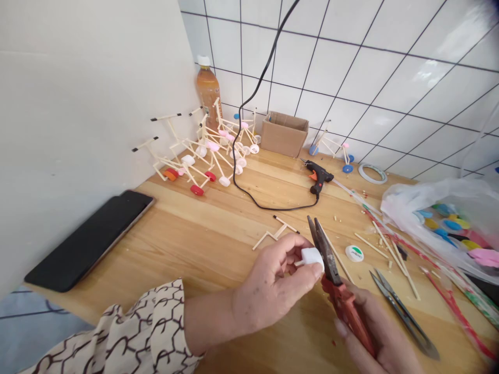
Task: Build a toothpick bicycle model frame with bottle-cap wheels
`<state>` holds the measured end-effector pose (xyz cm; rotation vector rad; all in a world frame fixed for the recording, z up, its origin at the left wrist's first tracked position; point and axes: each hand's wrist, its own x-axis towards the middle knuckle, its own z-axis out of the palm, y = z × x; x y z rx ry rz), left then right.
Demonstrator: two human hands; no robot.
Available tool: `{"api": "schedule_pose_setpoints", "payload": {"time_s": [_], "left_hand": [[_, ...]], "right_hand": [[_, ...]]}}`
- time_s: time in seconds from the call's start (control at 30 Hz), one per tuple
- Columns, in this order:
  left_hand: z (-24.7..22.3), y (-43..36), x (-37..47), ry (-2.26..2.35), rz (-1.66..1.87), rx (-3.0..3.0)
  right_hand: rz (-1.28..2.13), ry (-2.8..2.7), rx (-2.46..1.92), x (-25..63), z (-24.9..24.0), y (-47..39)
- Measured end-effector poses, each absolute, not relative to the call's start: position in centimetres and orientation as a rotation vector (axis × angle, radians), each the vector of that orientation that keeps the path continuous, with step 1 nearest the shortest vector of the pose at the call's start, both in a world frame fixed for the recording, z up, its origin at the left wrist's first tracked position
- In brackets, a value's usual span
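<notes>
Between the thumb and fingers of my left hand is a small white bottle cap, with a short pale stub sticking out at its left. My right hand is wrapped round the red handles of a pair of pliers. The dark jaws point up and away, slightly apart, and pass right beside the cap; whether they touch it I cannot tell. Just beyond my left hand lies a small frame of thin wooden sticks with a black-tipped crossbar. A white cap with a green mark rests right of the pliers.
Thread snips and loose sticks lie at the right, near a plastic bag of coloured caps. A corded glue gun and cardboard box stand farther back. Stick models, a bottle and a phone occupy the left.
</notes>
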<state>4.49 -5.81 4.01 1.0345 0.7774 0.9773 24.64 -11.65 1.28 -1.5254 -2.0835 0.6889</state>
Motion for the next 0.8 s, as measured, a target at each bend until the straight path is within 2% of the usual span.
{"api": "schedule_pose_setpoints", "payload": {"time_s": [0.2, 0.5, 0.8], "left_hand": [[3.8, -5.8, 4.6, 0.782, 0.965, 1.016], [4.1, -5.9, 4.6, 0.784, 0.96, 1.062], [3.8, -6.1, 4.8, 0.78, 0.95, 1.073]], "right_hand": [[0.769, -1.944, -1.583, 24.2, 1.4, -11.3], [0.77, -2.018, -1.66, 24.0, 2.5, -11.4], [0.7, -2.061, -1.657, 23.8, 0.6, -11.8]]}}
